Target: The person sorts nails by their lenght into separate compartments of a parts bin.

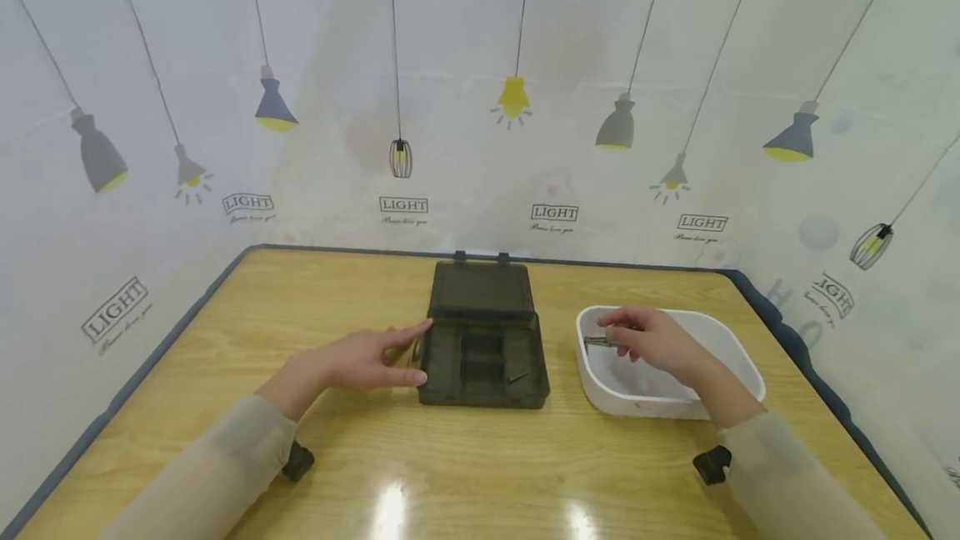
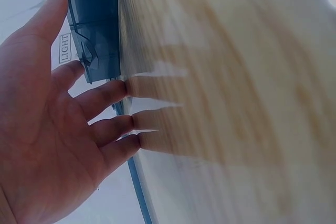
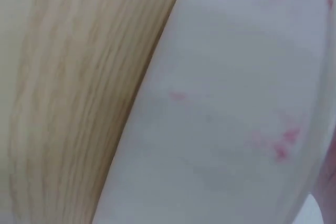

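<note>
Pale wall cloth point(image 1: 480, 173) printed w/ hanging lamps backs a light wood-grain bench point(image 1: 465, 465), where an open dark translucent plastic box point(image 1: 483, 400) sits at ctr, lid tipped back, w/ a small thin dark rod point(image 1: 518, 376) in its R section. L hand point(image 1: 360, 359) touches the box's L side, its grip spread, thumb near the front corner & index near the hinge. R hand point(image 1: 652, 344), fingers bent, is over a white rounded rectangular tray point(image 1: 675, 408) w/ red smudges outside, fingertips beside a small silvery metal piece point(image 1: 597, 342) at the tray's L end; can't tell if that grip pinches it.
</note>
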Available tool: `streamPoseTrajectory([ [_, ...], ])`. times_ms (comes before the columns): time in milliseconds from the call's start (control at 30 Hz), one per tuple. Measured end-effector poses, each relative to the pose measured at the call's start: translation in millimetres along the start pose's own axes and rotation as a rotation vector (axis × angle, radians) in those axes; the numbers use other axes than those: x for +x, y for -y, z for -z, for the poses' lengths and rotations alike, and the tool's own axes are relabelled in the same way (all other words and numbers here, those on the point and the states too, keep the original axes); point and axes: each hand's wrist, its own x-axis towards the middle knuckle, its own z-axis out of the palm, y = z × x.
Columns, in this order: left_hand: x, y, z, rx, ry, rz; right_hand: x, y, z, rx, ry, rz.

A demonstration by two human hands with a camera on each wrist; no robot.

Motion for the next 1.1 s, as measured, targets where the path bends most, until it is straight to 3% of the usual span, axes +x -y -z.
streamPoseTrajectory([
  [267,0.6,-0.6,1.8,-0.011,0.011,0.011,-8,27,-12.9,0.079,-0.059,0.053],
  [500,-1.1,-1.7,1.8,-0.002,0.011,0.014,-10,48,-24.4,0.082,-0.059,0.104],
  [833,-1.4,-3.0,3.3,-0.011,0.013,0.007,0,61,-35.9,0.157,-0.016,0.19],
  [1100,-1.7,-4.1,3.5,-0.013,0.009,-0.002,9,65,-43.0,0.177,0.005,0.162],
])
